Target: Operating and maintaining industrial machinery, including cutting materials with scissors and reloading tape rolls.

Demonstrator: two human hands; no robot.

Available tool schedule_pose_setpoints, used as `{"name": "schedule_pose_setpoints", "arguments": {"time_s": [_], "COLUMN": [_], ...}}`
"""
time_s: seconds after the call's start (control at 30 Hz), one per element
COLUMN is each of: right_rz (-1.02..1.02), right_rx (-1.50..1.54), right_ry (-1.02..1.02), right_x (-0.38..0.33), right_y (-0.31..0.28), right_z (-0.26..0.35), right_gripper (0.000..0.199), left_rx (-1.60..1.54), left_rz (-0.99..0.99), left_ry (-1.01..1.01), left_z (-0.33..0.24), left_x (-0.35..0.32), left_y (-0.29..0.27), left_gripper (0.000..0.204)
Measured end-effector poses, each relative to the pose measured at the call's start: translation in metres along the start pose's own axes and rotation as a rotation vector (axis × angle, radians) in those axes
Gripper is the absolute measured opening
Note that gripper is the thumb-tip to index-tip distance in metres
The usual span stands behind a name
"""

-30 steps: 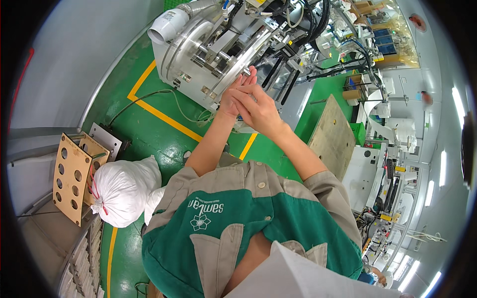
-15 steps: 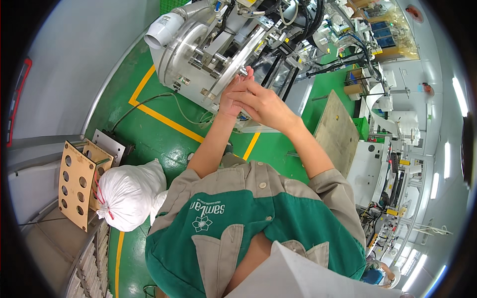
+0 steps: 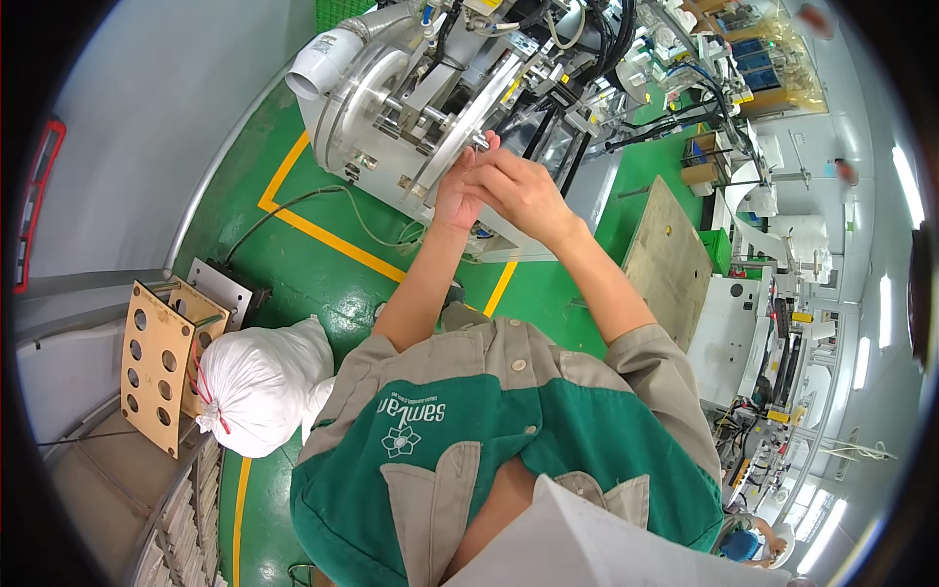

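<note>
Both my hands meet in front of a machine (image 3: 391,186), beside the rim of a large pale reel disc (image 3: 460,137). My left hand (image 3: 456,203) is palm up at the disc's lower edge, its fingers bent and partly covered. Over it, my right hand (image 3: 523,199) has its fingers curled and pressed against the left fingers. A short shiny metal shaft end (image 3: 479,143) sticks out just beyond the fingertips; whether they touch it is unclear. Anything between the fingers is hidden or too small to make out.
A white pipe (image 3: 323,64) juts out at the machine's left. A tied white sack (image 3: 264,386) and a perforated wooden board (image 3: 156,367) stand at lower left. To the right is a wooden panel (image 3: 665,264). A cable (image 3: 284,203) crosses the green floor.
My right hand has shifted slightly and its fingers are more tightly curled over the left. My left hand stays by the disc. The whole view has moved a little.
</note>
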State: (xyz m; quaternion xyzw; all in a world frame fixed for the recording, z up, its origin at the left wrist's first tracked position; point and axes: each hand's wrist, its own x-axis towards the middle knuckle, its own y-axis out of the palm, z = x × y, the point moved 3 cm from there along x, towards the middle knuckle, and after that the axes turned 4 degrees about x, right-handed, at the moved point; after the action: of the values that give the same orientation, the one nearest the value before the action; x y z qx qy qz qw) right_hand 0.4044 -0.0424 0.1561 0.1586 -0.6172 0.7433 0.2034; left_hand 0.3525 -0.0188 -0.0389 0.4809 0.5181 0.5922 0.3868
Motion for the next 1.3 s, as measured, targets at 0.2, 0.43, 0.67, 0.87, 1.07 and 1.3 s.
{"name": "schedule_pose_setpoints", "arguments": {"time_s": [0.2, 0.43, 0.67, 0.87, 1.07, 1.3], "right_rz": [-0.255, -0.325, -0.479, -0.484, -0.397, -0.504], "right_rx": [-0.096, -0.102, -0.119, -0.034, 0.243, -0.036], "right_ry": [0.052, 0.106, 0.227, 0.405, 0.614, 0.584], "right_x": [-0.003, -0.012, -0.006, -0.002, -0.007, -0.005], "right_y": [0.010, 0.010, 0.027, 0.020, 0.011, 0.021], "right_z": [0.007, 0.012, 0.021, 0.029, 0.023, 0.030], "right_gripper": [0.018, 0.020, 0.020, 0.017, 0.015, 0.013], "left_rx": [-0.193, -0.135, 0.030, -0.063, -0.053, 0.004], "left_rz": [-0.047, -0.080, -0.089, -0.036, 0.077, 0.084], "left_ry": [-0.025, -0.027, 0.012, -0.038, -0.108, -0.070], "left_z": [0.000, -0.002, 0.000, 0.004, 0.003, 0.002], "left_x": [0.000, 0.000, -0.005, -0.002, 0.001, -0.007], "left_y": [0.008, 0.014, 0.016, 0.007, -0.001, 0.014], "left_gripper": [0.026, 0.031, 0.041, 0.037, 0.039, 0.039]}}
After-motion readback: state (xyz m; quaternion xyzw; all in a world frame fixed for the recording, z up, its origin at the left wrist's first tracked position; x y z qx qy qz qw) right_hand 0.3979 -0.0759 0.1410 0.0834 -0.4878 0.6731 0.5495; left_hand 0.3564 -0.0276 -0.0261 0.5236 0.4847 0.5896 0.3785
